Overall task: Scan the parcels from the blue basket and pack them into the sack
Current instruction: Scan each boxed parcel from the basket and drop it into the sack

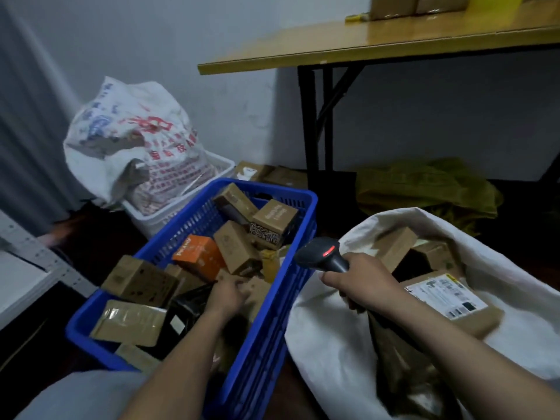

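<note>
Our left hand (228,294) pinches 1 brown cardboard parcel (257,291) in the blue plastic basket (263,344).
Our right hand (360,278) grips the black handheld scanner (321,253), seemingly ready to scan, beside the white cloth sack (327,353).

In front of you, the dark floor (336,219) carries a blue basket (266,189), a white sack (318,344) just beside it, a white basket (145,219) and a green bag (424,189).

Parcels (236,253) (one orange) fill the blue basket (266,187) beside the white sack (327,344).

Head cam, looks down-fwd, close over hands (230,294)
</note>
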